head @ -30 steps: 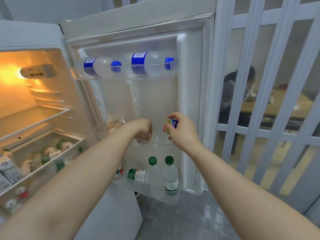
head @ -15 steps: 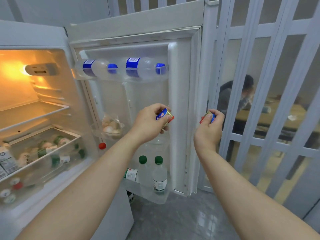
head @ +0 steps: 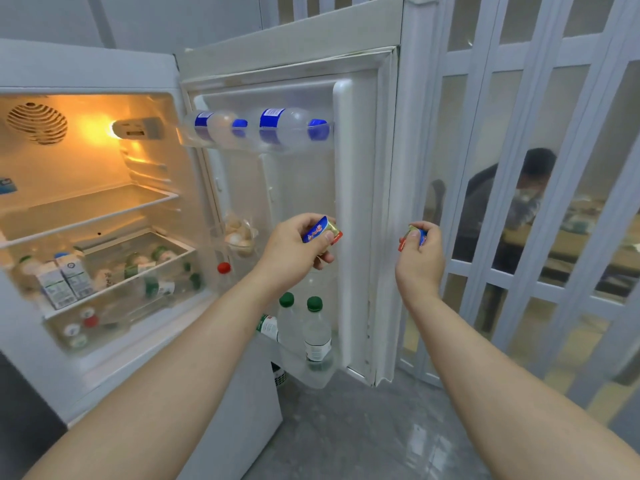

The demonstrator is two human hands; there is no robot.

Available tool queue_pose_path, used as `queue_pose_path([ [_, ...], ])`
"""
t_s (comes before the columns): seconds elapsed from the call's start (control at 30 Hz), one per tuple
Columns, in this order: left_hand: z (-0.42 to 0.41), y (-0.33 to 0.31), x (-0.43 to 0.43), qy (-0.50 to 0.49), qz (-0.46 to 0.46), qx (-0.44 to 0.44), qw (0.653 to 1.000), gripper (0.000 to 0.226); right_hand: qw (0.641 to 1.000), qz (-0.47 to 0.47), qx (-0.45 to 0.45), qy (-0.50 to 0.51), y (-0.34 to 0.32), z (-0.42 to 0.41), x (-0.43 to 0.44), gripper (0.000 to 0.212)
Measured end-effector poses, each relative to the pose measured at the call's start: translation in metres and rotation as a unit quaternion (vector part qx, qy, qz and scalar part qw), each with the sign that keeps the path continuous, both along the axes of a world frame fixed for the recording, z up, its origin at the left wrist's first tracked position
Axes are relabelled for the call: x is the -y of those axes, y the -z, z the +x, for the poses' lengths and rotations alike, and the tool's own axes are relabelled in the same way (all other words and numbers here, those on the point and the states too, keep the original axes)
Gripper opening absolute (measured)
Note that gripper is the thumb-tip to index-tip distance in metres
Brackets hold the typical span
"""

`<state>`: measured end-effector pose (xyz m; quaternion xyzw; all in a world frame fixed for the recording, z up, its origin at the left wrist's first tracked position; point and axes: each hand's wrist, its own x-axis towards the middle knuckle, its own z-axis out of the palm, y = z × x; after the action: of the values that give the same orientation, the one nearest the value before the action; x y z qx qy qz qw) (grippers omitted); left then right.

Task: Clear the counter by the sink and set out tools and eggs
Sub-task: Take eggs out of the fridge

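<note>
I stand before an open fridge (head: pixel 86 64) with its door (head: pixel 360 202) swung to the right. My left hand (head: pixel 294 247) pinches a small blue, gold and red foil packet (head: pixel 320 230) in front of the door's middle shelf. My right hand (head: pixel 420 254) grips a second, like packet (head: pixel 414 235) to the right of the door's edge. A clear bag of eggs (head: pixel 239 233) sits in the middle door shelf, left of my left hand.
Two blue-capped bottles (head: pixel 277 128) lie in the top door shelf; green-capped bottles (head: pixel 315 327) stand in the bottom one. Cartons (head: pixel 64 278) and bottles fill the fridge's lower shelf. A white folding partition (head: pixel 519 168) stands to the right, with a seated person (head: pixel 502 209) behind it.
Both hands drew back from the middle door shelf, each with a small packet. The right hand moved right, past the door's edge. My view shifted left.
</note>
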<state>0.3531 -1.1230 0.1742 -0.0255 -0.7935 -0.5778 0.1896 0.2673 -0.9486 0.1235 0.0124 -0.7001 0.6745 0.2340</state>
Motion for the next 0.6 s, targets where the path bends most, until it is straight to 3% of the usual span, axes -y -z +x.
queue_pose_path([
  [0.23,0.030,0.011,-0.013,-0.065,-0.004,-0.009,0.998,0.014,0.989,-0.142,0.027,-0.014,0.004,0.013,0.000,0.015],
  [0.4,0.057,0.005,-0.012,-0.083,-0.027,-0.063,0.994,0.019,0.972,-0.187,0.068,-0.124,0.006,0.025,0.021,0.014],
  [0.53,0.084,0.002,0.004,-0.157,-0.168,-0.212,0.950,0.015,0.957,-0.152,0.079,-0.234,0.004,0.042,0.052,0.014],
  [0.6,0.096,0.002,0.015,-0.184,-0.207,-0.246,0.929,0.013,0.946,-0.132,0.082,-0.285,0.003,0.048,0.069,0.014],
])
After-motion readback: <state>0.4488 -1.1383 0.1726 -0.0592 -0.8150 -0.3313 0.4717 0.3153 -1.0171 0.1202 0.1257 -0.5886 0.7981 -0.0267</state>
